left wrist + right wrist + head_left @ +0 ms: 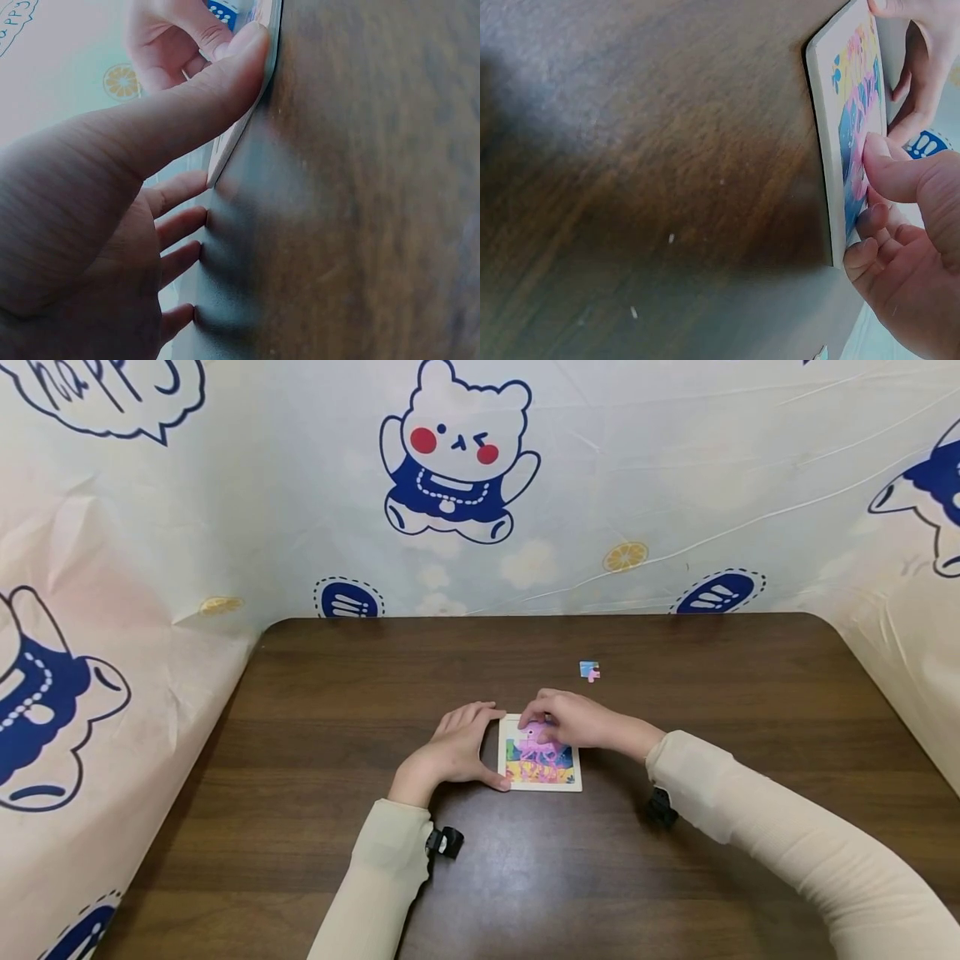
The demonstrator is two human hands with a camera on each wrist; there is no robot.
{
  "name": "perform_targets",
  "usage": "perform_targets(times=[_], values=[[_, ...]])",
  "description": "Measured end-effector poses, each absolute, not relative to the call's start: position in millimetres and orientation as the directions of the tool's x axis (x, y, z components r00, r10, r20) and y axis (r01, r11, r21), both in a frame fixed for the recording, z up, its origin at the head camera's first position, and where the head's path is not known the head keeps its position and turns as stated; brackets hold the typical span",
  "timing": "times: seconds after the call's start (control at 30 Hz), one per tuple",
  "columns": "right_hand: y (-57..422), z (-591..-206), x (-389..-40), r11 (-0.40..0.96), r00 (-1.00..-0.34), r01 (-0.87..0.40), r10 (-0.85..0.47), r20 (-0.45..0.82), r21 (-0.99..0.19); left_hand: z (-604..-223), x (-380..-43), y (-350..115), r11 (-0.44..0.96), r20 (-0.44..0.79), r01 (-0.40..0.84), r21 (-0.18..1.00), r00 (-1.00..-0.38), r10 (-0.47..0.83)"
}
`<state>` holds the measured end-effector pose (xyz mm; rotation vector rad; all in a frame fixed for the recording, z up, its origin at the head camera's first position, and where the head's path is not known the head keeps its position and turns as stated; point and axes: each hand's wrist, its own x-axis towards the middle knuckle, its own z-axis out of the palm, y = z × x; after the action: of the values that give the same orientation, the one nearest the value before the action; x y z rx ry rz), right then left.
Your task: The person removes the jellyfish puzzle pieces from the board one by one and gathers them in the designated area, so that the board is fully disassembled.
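Note:
A square jigsaw puzzle board [540, 787] with a pale frame lies on the table, showing a pink jellyfish over blue water and yellow sand. My left hand [453, 752] braces its left side, the thumb at the near corner and the index finger at the far one. The other left fingertips rest beyond the edge in the left wrist view. My right hand [573, 718] bends over the upper part of the picture, thumb and index finger pinching at a pink puzzle piece [533, 732]. In the right wrist view that piece is mostly hidden by the thumb [892, 172].
A loose blue and pink puzzle piece [589, 671] lies behind the board. The brown wooden table [337, 693] reaches back to a hanging cloth [300, 485] with printed cartoon bears, which also closes off both sides.

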<state>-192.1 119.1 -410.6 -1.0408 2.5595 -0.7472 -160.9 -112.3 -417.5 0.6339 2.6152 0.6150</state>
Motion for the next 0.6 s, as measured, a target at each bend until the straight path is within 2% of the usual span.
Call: perform_targets(times=[0.33,0.6], values=[[116.9,-405.9,-194.2,0.628,-0.700,-0.546,-0.706,-0.110,-0.554,-409.4,-157.5,-111.1,0.800,-0.253,0.340,0.495,-0.824,0.507],[117.6,-407.4,-191.8,0.619,-0.711,-0.544,-0.698,-0.081,-0.566,-413.2,-159.1,-111.2,0.807,-0.259,0.336,0.486,-0.826,0.500]])
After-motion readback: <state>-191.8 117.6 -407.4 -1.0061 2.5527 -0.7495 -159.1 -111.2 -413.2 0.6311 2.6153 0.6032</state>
